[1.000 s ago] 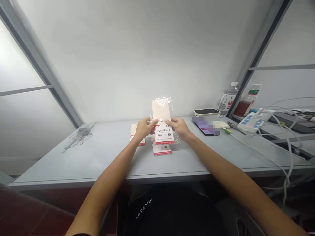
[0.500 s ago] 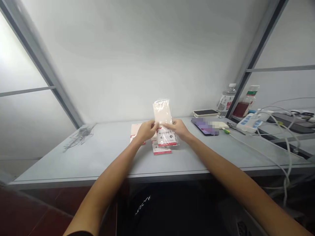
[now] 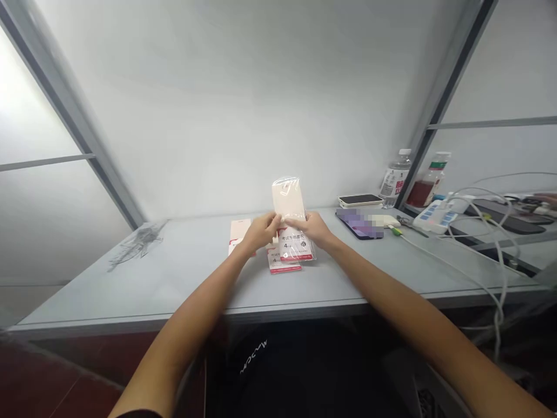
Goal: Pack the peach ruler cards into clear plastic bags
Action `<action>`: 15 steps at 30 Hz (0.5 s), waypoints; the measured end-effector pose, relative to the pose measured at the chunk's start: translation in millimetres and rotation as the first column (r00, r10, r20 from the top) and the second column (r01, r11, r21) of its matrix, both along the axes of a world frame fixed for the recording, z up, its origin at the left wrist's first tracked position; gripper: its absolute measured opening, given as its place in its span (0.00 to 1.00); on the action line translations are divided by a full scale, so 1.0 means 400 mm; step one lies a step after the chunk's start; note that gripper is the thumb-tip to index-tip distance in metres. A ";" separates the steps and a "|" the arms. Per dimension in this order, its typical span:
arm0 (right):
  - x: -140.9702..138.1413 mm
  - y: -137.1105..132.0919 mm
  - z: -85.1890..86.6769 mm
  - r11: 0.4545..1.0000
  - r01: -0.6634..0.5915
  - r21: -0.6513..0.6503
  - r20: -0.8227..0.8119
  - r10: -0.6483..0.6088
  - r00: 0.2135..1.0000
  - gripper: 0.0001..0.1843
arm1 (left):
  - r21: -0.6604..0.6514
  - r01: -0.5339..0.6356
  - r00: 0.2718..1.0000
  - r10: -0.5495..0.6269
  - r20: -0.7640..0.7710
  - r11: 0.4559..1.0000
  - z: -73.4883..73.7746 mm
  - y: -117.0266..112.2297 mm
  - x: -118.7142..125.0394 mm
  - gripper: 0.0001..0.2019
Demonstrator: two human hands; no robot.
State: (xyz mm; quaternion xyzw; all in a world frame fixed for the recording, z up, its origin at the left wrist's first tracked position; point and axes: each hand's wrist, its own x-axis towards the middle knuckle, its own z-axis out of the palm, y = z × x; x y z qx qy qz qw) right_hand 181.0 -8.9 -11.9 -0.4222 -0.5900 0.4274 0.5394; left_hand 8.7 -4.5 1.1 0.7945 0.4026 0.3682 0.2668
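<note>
Both my hands hold a clear plastic packet (image 3: 290, 216) upright above the grey table (image 3: 183, 273); it has a pale card in its upper part and a white and red label below. My left hand (image 3: 260, 231) pinches its left edge at mid height. My right hand (image 3: 314, 228) pinches its right edge opposite. Under the packet a second packet with a red-edged label (image 3: 282, 264) lies flat on the table. A third one (image 3: 238, 234) lies just behind my left hand.
A crumpled clear wrapper (image 3: 137, 242) lies at the table's far left. To the right are a dark phone (image 3: 357, 224), a device with a black screen (image 3: 360, 200), two bottles (image 3: 394, 178), a power strip (image 3: 434, 213) and white cables (image 3: 487, 255). Metal frame posts rise at both sides.
The view has shifted slightly. My hands have closed in a little on the packet's middle and the packet now stands slightly lower, nearer the table.
</note>
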 end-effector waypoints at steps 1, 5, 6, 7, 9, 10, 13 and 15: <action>0.000 -0.002 0.000 1.000 -0.007 -0.001 -0.016 0.007 1.000 0.17 | -0.031 0.003 0.999 -0.002 0.036 1.000 0.000 0.001 0.000 0.17; -0.001 -0.013 0.005 0.999 -0.048 0.007 -0.056 0.048 0.997 0.18 | -0.175 0.020 0.991 0.004 0.137 0.984 0.001 0.006 -0.001 0.18; -0.003 -0.015 0.006 0.998 -0.061 0.015 -0.059 0.062 0.996 0.18 | -0.206 0.031 0.989 -0.001 0.146 0.978 0.001 0.008 -0.001 0.20; -0.004 -0.017 0.006 0.997 -0.070 0.024 -0.059 0.072 0.996 0.19 | -0.231 0.047 0.989 -0.012 0.151 0.972 -0.001 0.010 -0.001 0.21; -0.006 -0.019 0.005 0.996 -0.085 0.029 -0.061 0.087 0.994 0.19 | -0.261 0.101 0.985 -0.059 0.162 0.960 -0.004 0.013 -0.002 0.23; -0.006 -0.018 0.004 0.995 -0.095 0.024 -0.062 0.096 0.993 0.18 | -0.270 0.140 0.980 -0.095 0.175 0.953 -0.005 0.014 -0.002 0.23; -0.005 -0.014 -0.002 0.994 -0.107 0.010 -0.071 0.108 0.992 0.15 | -0.280 0.255 0.950 -0.186 0.250 0.926 -0.006 0.016 -0.002 0.21; -0.002 -0.012 -0.004 0.994 -0.108 0.007 -0.088 0.109 0.990 0.14 | -0.275 0.298 0.928 -0.210 0.307 0.914 -0.003 0.015 -0.001 0.20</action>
